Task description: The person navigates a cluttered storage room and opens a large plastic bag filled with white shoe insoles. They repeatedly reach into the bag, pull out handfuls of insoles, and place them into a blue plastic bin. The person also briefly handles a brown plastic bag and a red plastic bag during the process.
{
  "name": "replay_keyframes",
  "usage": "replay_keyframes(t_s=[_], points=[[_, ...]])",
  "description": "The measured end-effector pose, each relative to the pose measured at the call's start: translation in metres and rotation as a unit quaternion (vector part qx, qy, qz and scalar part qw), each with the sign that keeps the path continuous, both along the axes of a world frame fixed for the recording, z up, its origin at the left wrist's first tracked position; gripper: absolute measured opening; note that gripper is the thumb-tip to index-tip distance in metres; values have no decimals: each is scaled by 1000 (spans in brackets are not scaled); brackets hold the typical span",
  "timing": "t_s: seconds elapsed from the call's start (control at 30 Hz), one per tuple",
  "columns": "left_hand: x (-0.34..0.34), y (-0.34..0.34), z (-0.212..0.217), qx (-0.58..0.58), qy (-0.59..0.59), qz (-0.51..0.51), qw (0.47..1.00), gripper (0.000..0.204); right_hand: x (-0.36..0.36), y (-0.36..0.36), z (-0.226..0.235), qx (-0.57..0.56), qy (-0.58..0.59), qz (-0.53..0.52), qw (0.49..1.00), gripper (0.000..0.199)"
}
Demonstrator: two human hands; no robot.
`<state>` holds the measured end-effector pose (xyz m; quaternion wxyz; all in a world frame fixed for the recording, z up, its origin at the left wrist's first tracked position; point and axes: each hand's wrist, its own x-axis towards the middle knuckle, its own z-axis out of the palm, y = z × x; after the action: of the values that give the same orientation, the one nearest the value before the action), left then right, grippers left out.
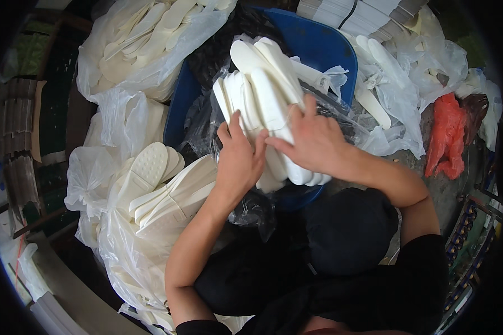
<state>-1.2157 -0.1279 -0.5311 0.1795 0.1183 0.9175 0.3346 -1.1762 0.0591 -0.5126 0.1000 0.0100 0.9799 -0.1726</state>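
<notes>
A thick bundle of white insoles (257,103) stands over the blue bin in front of me, its rounded ends pointing away and toward me. A thin band seems to cross its middle. My left hand (241,153) grips the bundle's near left side, with thumb and fingers bent against it. My right hand (318,139) lies over its right side, thumb pointing at my left thumb and fingers curled on the insoles. Both thumbs come close together at the band. The undersides of the bundle and some fingertips are hidden.
Below the bundle is a blue bin (341,47) lined with dark plastic. Clear bags of cream insoles (145,167) crowd the left, and another bag (151,33) stands at the far left. Loose insoles in plastic (380,67) and a red bag (447,134) lie right.
</notes>
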Motion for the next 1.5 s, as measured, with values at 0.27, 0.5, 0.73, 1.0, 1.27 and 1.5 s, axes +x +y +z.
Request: replay_keyframes(t_s=[0.27,0.5,0.73,1.0,1.27,1.5], points=[[0,-13,9,-86,50,-61,993,74,8,25,-32,-190,269,149,932,37],[-1,-5,14,-93,126,-66,985,79,19,49,-51,-544,-8,-135,828,61],[-20,-37,51,-129,148,-40,980,69,7,65,-27,-406,-95,-15,909,72],[-98,-280,154,-411,59,69,907,38,-65,94,-7,-328,-108,-68,936,56],[-119,-420,100,-430,-113,5,896,52,-193,-171,74,-329,105,350,871,38],[-215,-475,45,-545,300,62,781,86,-257,-429,-24,-324,-255,440,798,42]])
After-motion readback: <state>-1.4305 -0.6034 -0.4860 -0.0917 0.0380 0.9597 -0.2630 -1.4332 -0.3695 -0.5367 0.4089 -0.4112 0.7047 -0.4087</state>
